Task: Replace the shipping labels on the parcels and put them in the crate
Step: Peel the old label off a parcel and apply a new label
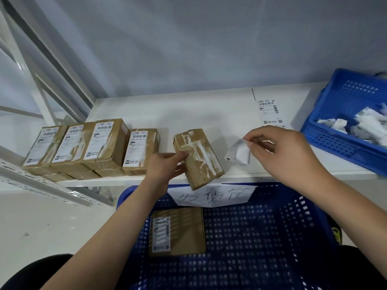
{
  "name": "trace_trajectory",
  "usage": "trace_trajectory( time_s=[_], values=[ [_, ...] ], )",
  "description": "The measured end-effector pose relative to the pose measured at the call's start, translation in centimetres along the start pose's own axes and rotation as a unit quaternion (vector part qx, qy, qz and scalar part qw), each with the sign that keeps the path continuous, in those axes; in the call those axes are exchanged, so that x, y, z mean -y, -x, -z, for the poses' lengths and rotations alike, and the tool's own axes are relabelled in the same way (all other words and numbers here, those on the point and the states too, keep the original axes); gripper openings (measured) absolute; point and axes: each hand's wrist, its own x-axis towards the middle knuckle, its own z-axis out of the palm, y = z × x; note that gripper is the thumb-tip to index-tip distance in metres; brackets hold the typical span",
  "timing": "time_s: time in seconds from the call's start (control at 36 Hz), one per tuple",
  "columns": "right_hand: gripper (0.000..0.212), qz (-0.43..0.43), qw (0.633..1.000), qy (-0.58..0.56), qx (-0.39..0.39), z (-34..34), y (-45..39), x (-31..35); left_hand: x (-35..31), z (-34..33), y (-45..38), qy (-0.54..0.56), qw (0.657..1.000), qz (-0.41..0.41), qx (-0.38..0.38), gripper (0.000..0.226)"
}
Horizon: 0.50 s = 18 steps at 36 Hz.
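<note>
On the table [188,109], a row of parcels [83,143] lies to my left. Just right of them is the parcel [199,158] in my left hand [165,166]. My right hand [280,151] holds a peeled label [238,152] further right. A new label [269,111] lies behind it, beside the bin [335,143] at far right. In the crate [272,237] before me lies one parcel [178,231].

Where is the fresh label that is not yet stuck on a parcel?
The fresh label lies flat on the white shelf, at the back right, between the right hand and the small blue bin of crumpled labels.
</note>
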Motion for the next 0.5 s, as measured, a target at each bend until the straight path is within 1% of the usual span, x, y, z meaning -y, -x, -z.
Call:
trace_trajectory(
  time_s=[0.11,0.19,0.25,0.33,0.42,0.5],
  values=[
    [0.020,0.002,1.000,0.008,0.006,-0.4,0.0,0.0,1.4,-0.6,-0.8,-0.028,0.999,0.006,-0.015,0.015],
    [0.025,-0.006,1.000,0.019,0.019,-0.7,0.0,-0.5,2.5,-0.7,-1.3,-0.044,0.998,0.019,-0.027,0.034],
    [0.020,-0.011,1.000,0.023,0.018,-0.9,-0.1,-0.8,2.9,-0.7,-1.5,-0.056,0.998,0.018,-0.036,0.041],
    [0.010,-0.021,1.000,0.020,0.006,-1.1,-0.3,-1.0,3.1,-0.9,-1.6,-0.082,0.995,-0.003,-0.049,0.045],
    [0.008,-0.030,0.999,0.018,0.008,-1.0,-0.4,-1.1,3.1,-1.0,-1.3,-0.126,0.990,-0.031,-0.045,0.046],
    [0.006,-0.036,0.999,0.030,0.008,-1.1,-0.6,-1.2,3.3,-1.3,-0.7,-0.175,0.983,-0.034,-0.043,0.045]
  ],
)
